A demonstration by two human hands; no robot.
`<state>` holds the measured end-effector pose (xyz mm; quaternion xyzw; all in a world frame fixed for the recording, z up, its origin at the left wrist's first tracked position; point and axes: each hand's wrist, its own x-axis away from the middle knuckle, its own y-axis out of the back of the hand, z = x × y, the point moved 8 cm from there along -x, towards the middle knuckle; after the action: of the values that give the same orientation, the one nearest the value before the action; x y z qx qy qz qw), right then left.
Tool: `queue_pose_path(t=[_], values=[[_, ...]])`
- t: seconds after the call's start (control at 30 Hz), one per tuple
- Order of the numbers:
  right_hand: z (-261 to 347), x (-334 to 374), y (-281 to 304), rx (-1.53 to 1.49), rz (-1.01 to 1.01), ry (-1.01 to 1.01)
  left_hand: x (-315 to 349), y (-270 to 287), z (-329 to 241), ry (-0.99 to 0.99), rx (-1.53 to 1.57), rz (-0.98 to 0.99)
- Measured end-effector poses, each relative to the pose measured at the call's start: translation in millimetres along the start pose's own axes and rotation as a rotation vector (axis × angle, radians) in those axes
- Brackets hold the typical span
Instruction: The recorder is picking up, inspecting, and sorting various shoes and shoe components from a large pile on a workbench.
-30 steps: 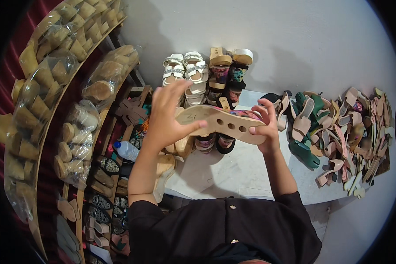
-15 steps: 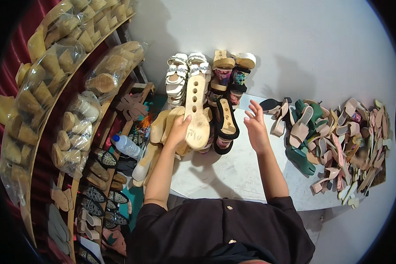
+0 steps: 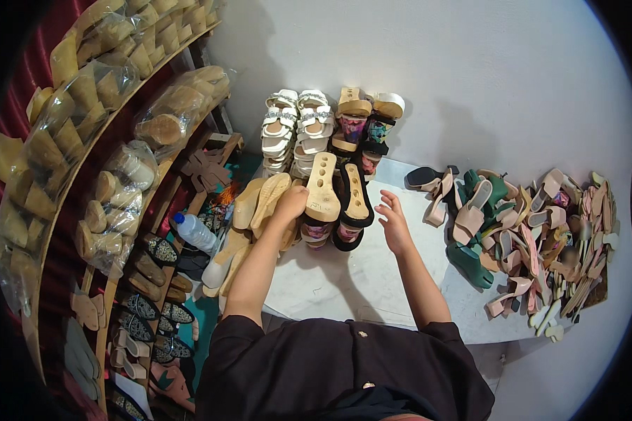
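Note:
My left hand (image 3: pixel 291 204) grips the edge of a pale wooden sandal sole (image 3: pixel 323 186) with a row of several holes. It sits on top of a stack of sandals with colourful patterned straps (image 3: pixel 317 233). Right beside it stands a similar stack, topped by a black-edged wooden sole (image 3: pixel 356 191). My right hand (image 3: pixel 395 222) is raised just right of that stack, fingers apart and holding nothing. Several bare wooden soles (image 3: pixel 248 203) lie beside my left forearm, partly hidden by it.
White strapped sandals (image 3: pixel 279 119) and more patterned sandals (image 3: pixel 353 107) stand stacked by the wall. A heap of shoe parts (image 3: pixel 534 238) covers the table's (image 3: pixel 344 288) right end. Shelves with bagged shoe lasts (image 3: pixel 112 203) rise at left, near a water bottle (image 3: pixel 196 233).
My left hand has lowered the wooden sole from above onto the patterned sandal stack, beside the black-edged one. My right hand has come down and a little left.

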<state>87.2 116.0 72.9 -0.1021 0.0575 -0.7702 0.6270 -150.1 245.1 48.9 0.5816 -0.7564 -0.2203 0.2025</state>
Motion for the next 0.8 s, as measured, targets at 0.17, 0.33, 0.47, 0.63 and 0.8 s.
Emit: queue_pose_path(t=[0.17,0.33,0.47,0.63,0.8], values=[[-38.6,-19.7,-8.2,0.176,0.11,-0.002,-9.5,-1.1,-1.7,-0.058,-0.009,0.022],[-45.1,-17.9,-29.7,0.01,0.06,0.026,-16.5,-2.8,18.6,-0.041,-0.038,0.144],[-53.1,-27.0,-22.0,0.02,0.056,0.151,-8.6,-13.0,17.2,0.052,0.256,0.174],[-55.6,-27.8,-17.4,-0.045,-0.004,0.199,13.0,-18.8,12.7,0.199,0.606,0.21],[-32.7,6.4,-28.5,0.008,-0.16,0.252,31.8,14.4,12.3,-0.029,0.644,-0.16]])
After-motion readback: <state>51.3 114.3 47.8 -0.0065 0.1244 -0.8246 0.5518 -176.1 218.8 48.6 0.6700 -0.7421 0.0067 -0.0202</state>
